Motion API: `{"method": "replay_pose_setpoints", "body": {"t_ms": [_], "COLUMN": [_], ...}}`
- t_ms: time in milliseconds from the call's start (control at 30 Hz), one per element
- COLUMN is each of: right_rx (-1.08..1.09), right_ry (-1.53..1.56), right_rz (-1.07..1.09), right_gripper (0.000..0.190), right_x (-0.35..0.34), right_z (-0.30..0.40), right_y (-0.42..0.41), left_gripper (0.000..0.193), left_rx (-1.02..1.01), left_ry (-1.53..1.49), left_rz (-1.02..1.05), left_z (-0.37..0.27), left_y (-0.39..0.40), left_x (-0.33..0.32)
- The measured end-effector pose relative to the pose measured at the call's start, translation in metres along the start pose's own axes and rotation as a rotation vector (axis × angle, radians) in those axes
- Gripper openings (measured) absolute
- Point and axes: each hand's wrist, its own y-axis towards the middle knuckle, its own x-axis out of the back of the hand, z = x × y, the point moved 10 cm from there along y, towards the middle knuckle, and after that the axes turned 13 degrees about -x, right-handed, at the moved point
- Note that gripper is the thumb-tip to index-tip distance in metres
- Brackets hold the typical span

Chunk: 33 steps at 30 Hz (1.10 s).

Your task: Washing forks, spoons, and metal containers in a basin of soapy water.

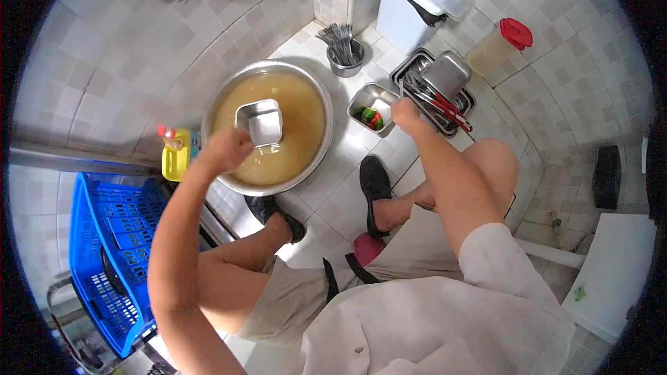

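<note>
My left hand is blurred, with its fingers curled at the near left corner of a small square metal pan. Whether it grips the rim, I cannot tell. The pan sits in brownish water inside a large round metal basin. My right hand is closed around a thin, pale, utensil-like piece that sticks up from the fist. Beside that hand, a second metal pan on the floor holds green and red pieces, possibly peppers.
Metal trays with utensils and red-handled tongs lie at right. A metal cup of forks, a white bin and a red-lidded pitcher stand farther back. A yellow bottle and blue basket are at left.
</note>
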Motion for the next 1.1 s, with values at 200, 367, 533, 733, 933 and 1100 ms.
{"method": "replay_pose_setpoints", "body": {"t_ms": [200, 367, 533, 733, 933, 1100], "right_rx": [-0.142, 0.028, 0.005, -0.492, -0.107, -0.117], "right_ry": [0.132, 0.120, 0.294, 0.483, -0.035, -0.060], "right_rz": [0.145, 0.252, 0.246, 0.486, 0.479, -0.024], "right_gripper": [0.032, 0.032, 0.031, 0.027, 0.018, 0.021], "right_x": [-0.062, -0.104, -0.120, -0.160, -0.133, -0.025], "right_z": [-0.040, -0.033, -0.042, -0.117, -0.073, 0.007], "right_y": [0.028, 0.019, 0.012, 0.040, 0.012, -0.028], "left_gripper": [0.036, 0.041, 0.044, 0.046, 0.054, 0.071], "left_rx": [0.151, 0.257, 0.535, 0.317, 0.379, 0.553], "left_ry": [-0.168, -0.390, -0.634, -0.606, -0.650, -0.713], "left_rz": [0.233, 0.006, -0.026, -0.266, -0.295, -0.345], "left_z": [0.007, 0.057, 0.077, 0.079, 0.066, 0.091], "left_y": [0.027, 0.033, 0.022, 0.062, 0.073, 0.070], "left_x": [-0.111, -0.184, -0.207, -0.210, -0.210, -0.212]}}
